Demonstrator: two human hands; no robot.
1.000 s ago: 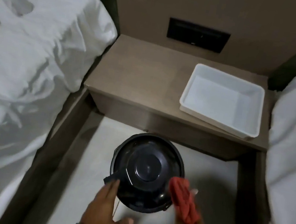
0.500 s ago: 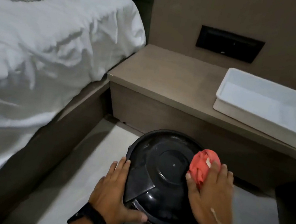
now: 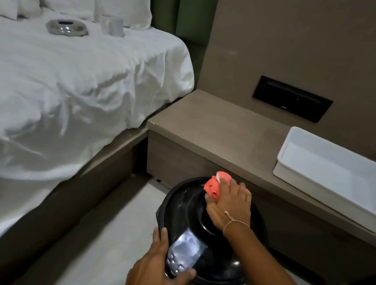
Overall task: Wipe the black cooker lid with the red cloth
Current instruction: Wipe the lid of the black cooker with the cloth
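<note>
The black cooker stands on the pale floor, its round glossy lid [image 3: 221, 252] facing up. My right hand [image 3: 228, 207] presses the bunched red cloth [image 3: 216, 183] onto the far part of the lid, fingers wrapped over the cloth. My left hand [image 3: 157, 277] grips the near left side of the cooker beside its shiny control panel [image 3: 183, 254], thumb along the front rim. The lid's raised centre is partly hidden under my right hand and wrist.
A brown bedside unit [image 3: 221, 125] stands just behind the cooker, with a white plastic tray [image 3: 284, 161] on its right end. A bed with white sheets [image 3: 56, 88] fills the left, carrying a metal dish [image 3: 67, 28] and a white cup [image 3: 112, 24].
My right hand with the cloth has slid from the lid's right side up to its far edge. My left hand shifted toward the near front by the control panel. The view has swung left.
</note>
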